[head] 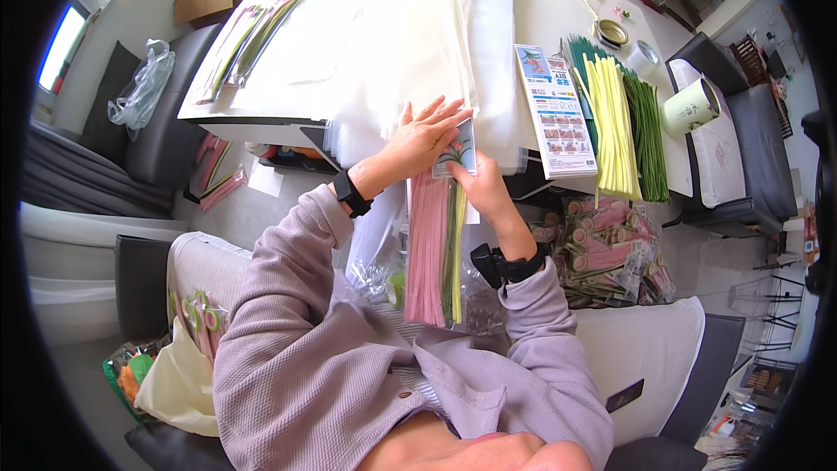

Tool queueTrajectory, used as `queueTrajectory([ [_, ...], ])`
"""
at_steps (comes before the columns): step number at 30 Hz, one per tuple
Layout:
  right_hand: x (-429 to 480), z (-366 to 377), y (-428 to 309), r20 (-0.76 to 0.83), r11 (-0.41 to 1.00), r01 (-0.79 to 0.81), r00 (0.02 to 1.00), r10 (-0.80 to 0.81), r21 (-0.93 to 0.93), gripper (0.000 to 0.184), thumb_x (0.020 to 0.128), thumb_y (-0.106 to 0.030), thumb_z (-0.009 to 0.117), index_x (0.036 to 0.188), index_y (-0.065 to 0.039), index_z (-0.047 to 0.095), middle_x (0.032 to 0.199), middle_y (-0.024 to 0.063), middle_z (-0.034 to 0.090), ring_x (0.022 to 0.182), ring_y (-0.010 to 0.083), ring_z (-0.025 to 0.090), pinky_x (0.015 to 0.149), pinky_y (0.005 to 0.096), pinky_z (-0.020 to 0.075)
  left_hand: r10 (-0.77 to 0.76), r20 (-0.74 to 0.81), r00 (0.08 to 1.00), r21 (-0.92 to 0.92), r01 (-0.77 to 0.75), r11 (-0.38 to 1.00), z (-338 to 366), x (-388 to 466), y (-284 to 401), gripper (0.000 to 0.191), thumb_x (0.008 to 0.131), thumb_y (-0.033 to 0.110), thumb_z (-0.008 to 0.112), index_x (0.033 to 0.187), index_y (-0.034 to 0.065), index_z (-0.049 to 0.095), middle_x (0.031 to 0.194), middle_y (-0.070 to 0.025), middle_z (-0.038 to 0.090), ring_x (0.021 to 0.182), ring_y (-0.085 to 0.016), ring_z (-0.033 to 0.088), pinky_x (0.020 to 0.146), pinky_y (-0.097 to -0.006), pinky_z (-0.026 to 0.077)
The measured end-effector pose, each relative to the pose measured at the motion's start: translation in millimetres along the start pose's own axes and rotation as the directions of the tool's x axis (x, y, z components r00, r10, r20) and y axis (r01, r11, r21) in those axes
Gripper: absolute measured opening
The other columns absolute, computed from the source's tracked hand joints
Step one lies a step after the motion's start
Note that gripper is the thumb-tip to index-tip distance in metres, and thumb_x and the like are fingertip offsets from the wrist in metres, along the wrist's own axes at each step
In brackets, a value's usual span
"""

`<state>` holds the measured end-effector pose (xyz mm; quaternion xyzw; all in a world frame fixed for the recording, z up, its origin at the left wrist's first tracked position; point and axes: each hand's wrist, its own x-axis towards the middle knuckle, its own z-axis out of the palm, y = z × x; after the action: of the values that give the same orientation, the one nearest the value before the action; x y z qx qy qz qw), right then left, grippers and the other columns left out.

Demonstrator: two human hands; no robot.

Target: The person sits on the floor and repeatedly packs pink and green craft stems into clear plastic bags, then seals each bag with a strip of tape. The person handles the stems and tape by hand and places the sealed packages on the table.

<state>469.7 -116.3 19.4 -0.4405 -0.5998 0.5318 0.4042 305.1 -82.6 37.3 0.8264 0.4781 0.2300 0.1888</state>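
My left hand (428, 132) lies with extended fingers across the top of a picture card (458, 152) showing pink flowers. My right hand (485, 184) pinches the card's lower right corner, thumb on top. Below the card, a flat bundle of pink chenille stems (426, 255) hangs past the table edge towards my lap. Green and yellow stems (454, 255) run along its right side. The bundle seems to be in a clear bag, though its upper end is hidden under my hands. Beyond my fingers lies a stack of cream sheets or sleeves (435, 46).
Clear plastic bags (494, 33) lie under the cream stack. Right on the white table (359, 33) are printed instruction sheets (559, 118), yellow stems (608, 124), green stems (644, 137), tape (644, 55) and a tipped canister (690, 106). Packed kits (608, 248) are heaped below. More bundles (252, 42) lie left.
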Motion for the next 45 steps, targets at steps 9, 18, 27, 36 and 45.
queueTrajectory([
  [9,1.6,-8.1,5.7,0.020,0.986,-0.120,0.993,0.118,0.119,0.025,0.085,-0.008,0.060,0.107,0.003,0.058,0.092,0.0067,0.064,0.083,0.0104,0.056,0.076,0.0276,0.0455,0.062,0.041,0.997,0.095,-0.066,0.993,5.0,-6.1,2.2,0.041,0.097,0.024,0.038,0.138,0.0243,0.039,0.146,-0.0017,0.032,0.138,-0.028,0.021,0.106,-0.0627,0.008],
  [18,-5.2,-3.7,28.3,0.022,0.846,-0.290,0.949,0.314,0.447,0.020,0.088,-0.013,0.061,0.101,0.001,0.064,0.092,0.0024,0.064,0.081,0.0073,0.056,0.072,0.0235,0.0447,0.003,-0.054,0.999,0.242,0.011,0.970,14.2,-8.2,-5.8,0.046,0.093,0.022,0.047,0.138,0.0182,0.039,0.144,-0.0110,0.034,0.136,-0.032,0.026,0.106,-0.0537,0.022],
  [27,-21.4,1.9,36.0,-0.022,0.803,-0.229,0.958,0.288,0.550,0.017,0.090,-0.012,0.058,0.099,0.001,0.065,0.093,0.0021,0.064,0.079,0.0072,0.057,0.069,0.0223,0.0448,0.029,-0.095,0.995,0.472,0.019,0.881,21.2,-14.9,13.0,0.047,0.090,0.021,0.051,0.136,0.0159,0.041,0.140,-0.0140,0.039,0.129,-0.035,0.036,0.102,-0.0471,0.033],
  [36,-26.9,-2.4,38.4,-0.001,0.777,-0.209,0.966,0.260,0.594,0.022,0.092,-0.013,0.054,0.107,0.002,0.061,0.101,0.0057,0.064,0.087,0.0106,0.060,0.077,0.0234,0.0459,0.166,-0.215,0.962,0.393,-0.071,0.917,18.4,-25.4,-8.2,0.042,0.089,0.023,0.051,0.126,0.0030,0.048,0.128,-0.0241,0.047,0.123,-0.038,0.043,0.101,-0.0424,0.036],
  [45,-18.0,-2.8,35.7,-0.044,0.783,-0.190,0.963,0.267,0.592,0.021,0.092,-0.013,0.054,0.106,0.001,0.061,0.100,0.0061,0.065,0.081,0.0115,0.062,0.073,0.0237,0.0477,0.162,-0.229,0.960,0.446,-0.044,0.894,22.5,-23.8,1.5,0.041,0.087,0.020,0.055,0.125,0.0052,0.050,0.129,-0.0212,0.048,0.123,-0.035,0.044,0.101,-0.0418,0.036],
])
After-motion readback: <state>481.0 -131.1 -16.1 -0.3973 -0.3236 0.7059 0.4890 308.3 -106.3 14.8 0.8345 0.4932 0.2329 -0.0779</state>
